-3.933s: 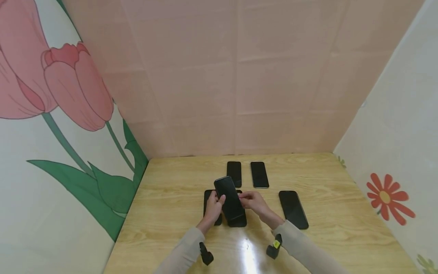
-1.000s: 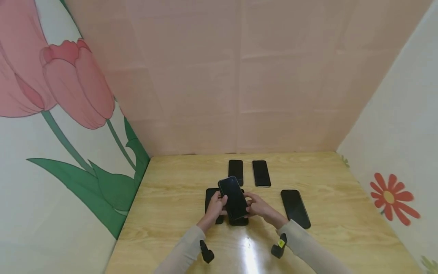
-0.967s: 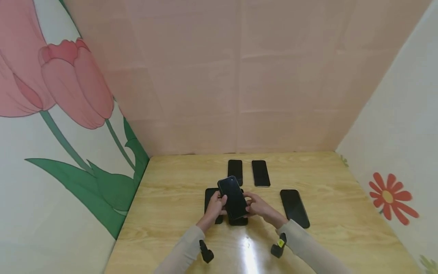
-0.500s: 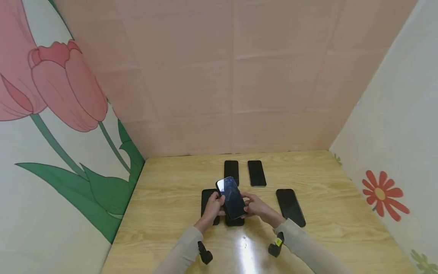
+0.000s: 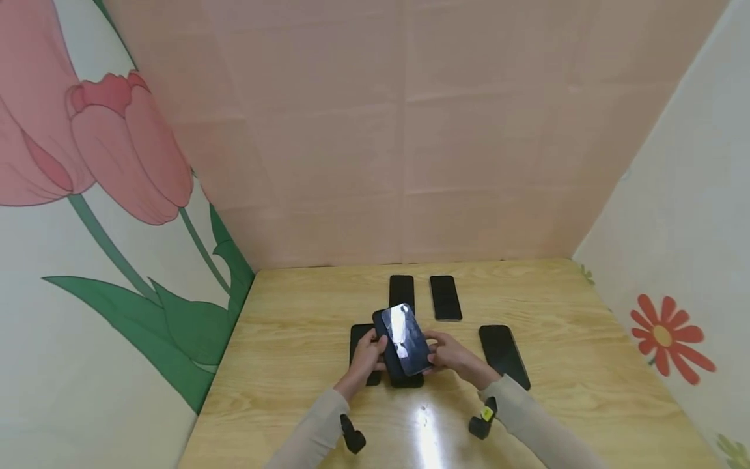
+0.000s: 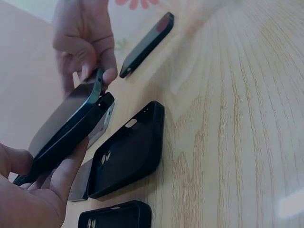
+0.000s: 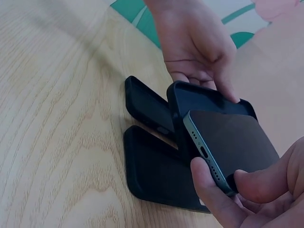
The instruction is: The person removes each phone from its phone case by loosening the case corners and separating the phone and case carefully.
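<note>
Held up over the table, a dark-screened phone [image 5: 412,345] with a green metal edge lies askew, partly out of a black phone case [image 7: 209,97]. My left hand [image 5: 364,358] grips the case by its left side, thumb over the rim. At the phone's bottom end, my right hand [image 5: 454,355] pinches it between thumb and fingers; the speaker holes and charging port show in the right wrist view. Below them on the table lie two empty black cases, a nearer case [image 6: 126,152] and a left-hand case [image 6: 114,216], both with camera cutouts.
Toward the back of the wooden table [image 5: 305,299] lie a dark phone [image 5: 401,290] and, beside it, another dark phone [image 5: 445,298]. To the right of my right hand is a phone in a black case [image 5: 502,352]. Walls border the table at the back and sides.
The phone, seated in its case a second ago, has shifted right and tilted out of it, so the case's left part shows. My right hand has moved slightly right with the phone.
</note>
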Motion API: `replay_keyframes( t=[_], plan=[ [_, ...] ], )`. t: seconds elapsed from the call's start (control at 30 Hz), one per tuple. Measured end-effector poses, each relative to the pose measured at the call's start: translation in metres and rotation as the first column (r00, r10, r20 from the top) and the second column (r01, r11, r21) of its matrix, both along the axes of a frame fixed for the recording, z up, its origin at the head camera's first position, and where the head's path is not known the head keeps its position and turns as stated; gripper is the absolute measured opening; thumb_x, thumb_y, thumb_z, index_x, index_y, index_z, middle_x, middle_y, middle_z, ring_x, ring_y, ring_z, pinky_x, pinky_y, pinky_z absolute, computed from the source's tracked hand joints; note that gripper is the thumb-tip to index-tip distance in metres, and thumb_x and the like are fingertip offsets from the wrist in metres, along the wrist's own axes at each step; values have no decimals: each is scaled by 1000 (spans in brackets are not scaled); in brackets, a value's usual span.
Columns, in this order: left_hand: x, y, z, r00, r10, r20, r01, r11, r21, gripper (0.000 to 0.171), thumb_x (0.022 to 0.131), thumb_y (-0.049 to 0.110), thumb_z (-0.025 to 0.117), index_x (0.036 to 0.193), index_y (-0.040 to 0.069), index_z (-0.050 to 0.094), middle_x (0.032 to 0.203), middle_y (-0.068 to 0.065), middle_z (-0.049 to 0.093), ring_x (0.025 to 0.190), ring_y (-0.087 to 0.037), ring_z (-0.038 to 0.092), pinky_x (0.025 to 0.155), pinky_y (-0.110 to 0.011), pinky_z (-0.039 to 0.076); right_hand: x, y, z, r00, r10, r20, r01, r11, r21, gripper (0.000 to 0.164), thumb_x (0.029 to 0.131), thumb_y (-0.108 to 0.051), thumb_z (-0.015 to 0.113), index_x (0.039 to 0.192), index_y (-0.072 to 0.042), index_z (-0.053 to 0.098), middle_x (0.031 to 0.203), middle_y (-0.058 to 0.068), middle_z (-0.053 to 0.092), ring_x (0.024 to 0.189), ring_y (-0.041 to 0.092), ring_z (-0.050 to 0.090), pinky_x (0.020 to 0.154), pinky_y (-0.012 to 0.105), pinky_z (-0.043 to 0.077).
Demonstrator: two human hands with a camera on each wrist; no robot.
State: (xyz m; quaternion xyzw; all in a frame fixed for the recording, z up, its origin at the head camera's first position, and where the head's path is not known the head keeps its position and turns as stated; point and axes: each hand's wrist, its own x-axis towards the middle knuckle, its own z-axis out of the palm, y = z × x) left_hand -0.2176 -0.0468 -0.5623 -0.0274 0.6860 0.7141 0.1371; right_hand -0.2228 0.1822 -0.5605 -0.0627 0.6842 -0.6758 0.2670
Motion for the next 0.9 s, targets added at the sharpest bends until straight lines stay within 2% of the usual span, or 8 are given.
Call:
replay_keyframes(
  t=[0.13,0.17,0.2,0.37,0.5,0.53,0.73,0.9],
  plan=[
    [1,-1,1,1000,5,13,-5,998,-61,46,103,20,53,139,-7,44,96,-14,69,77,-21,67,67,-41,58,1,4,0,1000,-6,3,6,1000,6,59,81,22,40,139,15,34,96,16,67,83,27,67,80,53,56],
    [2,-2,2,1000,6,18,-5,998,-70,47,103,21,53,139,-8,42,97,-14,68,77,-22,66,68,-42,58,1,5,0,1000,-10,-1,10,1000,9,58,81,22,40,138,16,35,96,16,67,83,27,67,80,53,56],
    [2,-2,2,1000,9,23,-7,997,-75,47,103,21,53,139,-8,43,97,-14,68,77,-22,66,68,-42,58,1,6,1,1000,-13,-5,13,1000,12,57,81,22,40,137,16,36,96,16,67,82,27,68,80,54,55],
    [6,-3,8,999,-1,33,2,999,-49,28,104,20,51,117,-5,52,93,-14,69,75,-21,65,69,-43,58,-1,13,4,999,-37,-40,38,999,34,49,81,20,42,130,19,42,93,15,67,80,27,68,78,54,56],
    [7,-3,11,999,-19,39,21,999,-46,27,105,15,48,118,-8,51,96,-19,68,78,-25,66,72,-47,57,-5,23,3,996,-64,-58,66,997,28,49,81,19,42,130,21,38,94,16,66,78,24,66,79,54,56],
    [5,-3,7,999,-21,41,23,998,-50,28,105,16,48,119,-7,51,96,-18,68,78,-24,66,72,-46,58,-6,25,2,996,-69,-63,71,997,28,50,81,19,41,131,22,37,94,16,66,78,23,66,79,54,56],
    [3,-2,2,999,-19,47,23,996,-90,31,105,22,49,120,-5,52,100,-16,67,79,-22,64,72,-44,57,-12,41,3,989,-125,-79,131,989,70,57,82,21,38,139,21,32,102,23,65,83,25,65,81,53,55],
    [5,1,1,999,-21,30,24,991,-129,33,105,26,51,118,-4,55,98,-14,66,79,-22,62,70,-43,57,-19,55,6,978,-199,-56,204,974,99,57,85,22,39,141,19,30,102,24,65,82,24,67,81,50,56]
  ],
)
